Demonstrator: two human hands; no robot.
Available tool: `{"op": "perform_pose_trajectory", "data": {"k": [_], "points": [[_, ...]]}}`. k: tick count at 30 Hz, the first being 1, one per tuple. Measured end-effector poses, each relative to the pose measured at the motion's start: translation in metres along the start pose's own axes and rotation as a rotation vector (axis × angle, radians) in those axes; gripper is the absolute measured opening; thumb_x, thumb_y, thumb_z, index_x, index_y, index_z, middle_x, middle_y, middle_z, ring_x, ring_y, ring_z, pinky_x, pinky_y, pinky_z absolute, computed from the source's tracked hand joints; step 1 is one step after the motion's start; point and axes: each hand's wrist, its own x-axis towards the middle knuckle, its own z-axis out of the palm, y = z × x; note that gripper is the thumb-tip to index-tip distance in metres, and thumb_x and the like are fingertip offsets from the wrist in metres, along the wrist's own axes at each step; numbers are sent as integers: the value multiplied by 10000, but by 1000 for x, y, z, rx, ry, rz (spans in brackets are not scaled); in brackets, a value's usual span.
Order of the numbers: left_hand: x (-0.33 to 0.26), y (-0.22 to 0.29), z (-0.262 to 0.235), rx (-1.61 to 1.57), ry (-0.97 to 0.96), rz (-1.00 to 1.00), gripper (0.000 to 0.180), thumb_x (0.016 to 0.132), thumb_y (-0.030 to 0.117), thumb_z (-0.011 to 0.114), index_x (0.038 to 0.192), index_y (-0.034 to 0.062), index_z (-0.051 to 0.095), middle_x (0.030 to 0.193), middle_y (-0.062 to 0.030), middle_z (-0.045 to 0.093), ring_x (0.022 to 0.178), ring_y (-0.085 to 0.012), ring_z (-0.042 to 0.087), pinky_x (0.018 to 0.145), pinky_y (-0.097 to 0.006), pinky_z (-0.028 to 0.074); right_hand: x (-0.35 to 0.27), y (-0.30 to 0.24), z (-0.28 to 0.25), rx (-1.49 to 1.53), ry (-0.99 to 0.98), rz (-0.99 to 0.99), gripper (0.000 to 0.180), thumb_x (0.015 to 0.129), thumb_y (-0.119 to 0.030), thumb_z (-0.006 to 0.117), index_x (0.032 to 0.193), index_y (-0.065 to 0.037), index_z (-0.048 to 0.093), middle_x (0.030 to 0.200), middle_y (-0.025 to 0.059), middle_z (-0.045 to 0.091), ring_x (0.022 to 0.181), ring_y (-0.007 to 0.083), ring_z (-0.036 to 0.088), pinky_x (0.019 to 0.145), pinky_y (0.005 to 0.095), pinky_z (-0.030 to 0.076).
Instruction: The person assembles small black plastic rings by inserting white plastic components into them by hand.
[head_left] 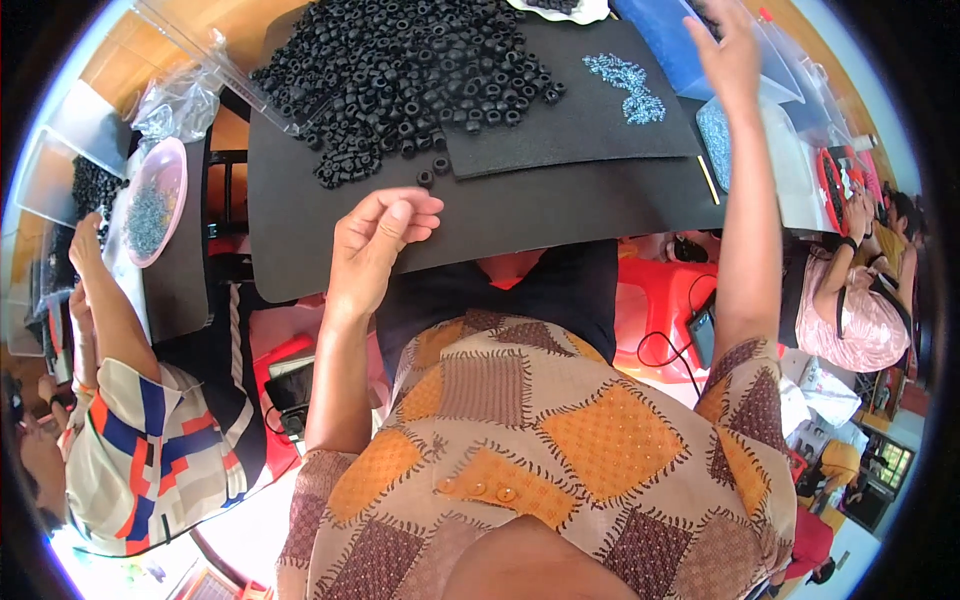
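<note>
My left hand (385, 240) hovers over the near edge of the black table (560, 210). Its thumb presses against the curled fingers, and whatever they hold, if anything, is hidden. Just beyond it lies a large heap of small black ring-shaped pieces (400, 75), a few of them loose near my fingertips. A black mat (560, 140) carries a scatter of small clear bluish pieces (630, 85). At the far right my right hand (730, 55) is raised beside a blue plastic bin (665, 40). Its thumb stands apart from the fingers, and I see nothing in it.
A thin yellowish stick (708, 180) lies at the table's right edge, by a container of bluish pieces (713, 140). A white dish (575, 10) sits at the back. To the left, another person's hand (88, 245) is near a pink bowl (158, 205) of small pieces.
</note>
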Motion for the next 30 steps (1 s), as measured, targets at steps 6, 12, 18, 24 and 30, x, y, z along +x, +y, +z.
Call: {"op": "perform_pose_trajectory", "data": {"k": [6,12,18,24,30], "points": [[1,-3,-10,-77,-100,40,345,1044,303,450,922,13,593,987,-135,664,873,-149,612,813,-276,491,-65,-62,55,15,-559,102,190,905,-219,605,996,-97,720,1059,100,686,1010,297,639,862,390,501],[1,1,-5,-75,-39,54,349,1045,299,448,939,6,605,988,-133,663,863,-149,613,804,-278,492,-90,-96,59,-7,-525,-42,400,952,-305,565,1245,-37,617,1364,162,541,1214,319,536,1042,397,409],[2,1,-8,-70,-39,54,335,1042,288,463,984,1,627,1008,-125,672,878,-145,622,811,-275,496,-93,-90,38,-120,-623,-25,528,975,-434,486,1366,-81,516,1470,101,448,1374,257,393,1113,449,305],[3,0,-7,-69,-54,39,323,1037,280,476,984,1,630,1014,-123,673,886,-146,625,813,-272,496,-96,-89,41,-160,-654,-11,570,982,-493,434,1401,-110,486,1492,72,429,1402,238,354,1136,458,261],[2,0,-8,-71,-33,53,319,1035,280,482,983,2,631,1019,-123,674,887,-145,624,812,-270,495,-98,-99,29,28,-638,-28,531,979,-464,465,1381,-121,514,1489,77,431,1400,252,353,1144,481,240]]}}
